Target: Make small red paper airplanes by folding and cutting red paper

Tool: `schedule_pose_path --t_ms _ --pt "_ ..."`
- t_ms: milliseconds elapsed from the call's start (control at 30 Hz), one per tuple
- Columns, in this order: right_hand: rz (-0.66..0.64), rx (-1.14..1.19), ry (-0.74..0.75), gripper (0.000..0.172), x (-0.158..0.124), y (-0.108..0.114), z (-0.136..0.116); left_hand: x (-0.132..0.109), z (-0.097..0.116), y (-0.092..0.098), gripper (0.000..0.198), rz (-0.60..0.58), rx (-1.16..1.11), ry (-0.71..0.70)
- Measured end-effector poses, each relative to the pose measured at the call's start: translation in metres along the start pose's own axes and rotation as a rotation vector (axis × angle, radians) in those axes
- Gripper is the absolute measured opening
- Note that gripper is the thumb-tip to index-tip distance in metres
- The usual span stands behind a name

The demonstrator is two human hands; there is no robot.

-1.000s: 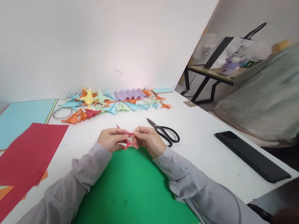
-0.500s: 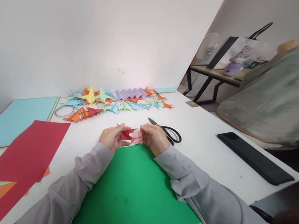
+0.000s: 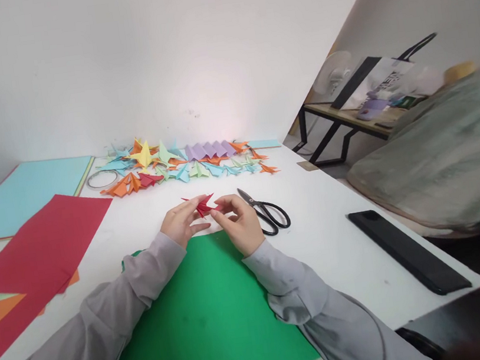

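Note:
A small red folded paper piece [image 3: 204,206] with pointed ends is held between my two hands, above the far edge of the green sheet [image 3: 197,317]. My left hand [image 3: 182,222] grips its left side, the upper fingers lying over the paper and the thumb below. From the right, my right hand [image 3: 239,222] pinches a pointed tip between thumb and fingers. Black-handled scissors [image 3: 266,209] lie just beyond my right hand, blades toward the upper left. My fingers hide part of the red piece.
Folded paper pieces in several colours [image 3: 180,167] line the wall side of the table. Red sheets [image 3: 53,248] and a light blue sheet [image 3: 31,188] lie at left. A wire coil [image 3: 103,178] rests nearby. A black case-like object [image 3: 406,252] lies near the right edge.
My right hand has turned inward and moved left, now pinching the red paper's tip. The red piece has risen slightly and its angle has changed. The scissors' handles are more exposed.

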State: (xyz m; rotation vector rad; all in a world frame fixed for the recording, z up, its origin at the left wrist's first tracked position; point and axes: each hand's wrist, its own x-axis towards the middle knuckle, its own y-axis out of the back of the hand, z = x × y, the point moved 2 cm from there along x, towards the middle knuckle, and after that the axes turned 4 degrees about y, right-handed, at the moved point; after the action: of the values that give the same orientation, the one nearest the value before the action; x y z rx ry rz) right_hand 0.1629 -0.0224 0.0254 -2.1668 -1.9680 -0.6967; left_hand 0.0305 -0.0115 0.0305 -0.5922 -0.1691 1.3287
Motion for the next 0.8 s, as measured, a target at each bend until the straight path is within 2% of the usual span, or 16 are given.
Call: schedule_pose_path --t_ms 200,400,467,533,600,667,733,800 --pt "-0.040 -0.049 0.022 0.010 0.001 -0.001 0.002 -0.001 -0.008 -0.004 0.026 -0.076 0.011 0.018" --pt "-0.058 -0.074 0.030 0.012 0.002 0.001 0.007 -0.002 -0.009 -0.006 0.027 -0.078 -0.033 0.039" --pt "-0.069 -0.092 0.046 0.012 0.002 0.002 0.008 -0.002 -0.007 -0.005 0.027 -0.045 -0.012 0.017" --pt "-0.083 -0.132 0.086 0.011 0.003 0.003 0.008 0.000 -0.001 0.000 0.026 0.045 0.065 -0.062" --pt "-0.115 -0.182 0.150 0.009 0.003 0.004 0.006 0.002 0.008 0.006 0.024 0.149 0.221 -0.212" --pt "-0.167 -0.214 0.214 0.008 0.002 0.003 0.005 0.004 0.018 0.011 0.022 0.189 0.437 -0.371" --pt "-0.234 -0.220 0.256 0.007 0.001 0.001 0.003 0.006 0.024 0.013 0.024 0.161 0.595 -0.373" --pt "-0.305 -0.211 0.271 0.007 -0.001 -0.001 0.003 0.007 0.026 0.013 0.027 0.133 0.677 -0.298"
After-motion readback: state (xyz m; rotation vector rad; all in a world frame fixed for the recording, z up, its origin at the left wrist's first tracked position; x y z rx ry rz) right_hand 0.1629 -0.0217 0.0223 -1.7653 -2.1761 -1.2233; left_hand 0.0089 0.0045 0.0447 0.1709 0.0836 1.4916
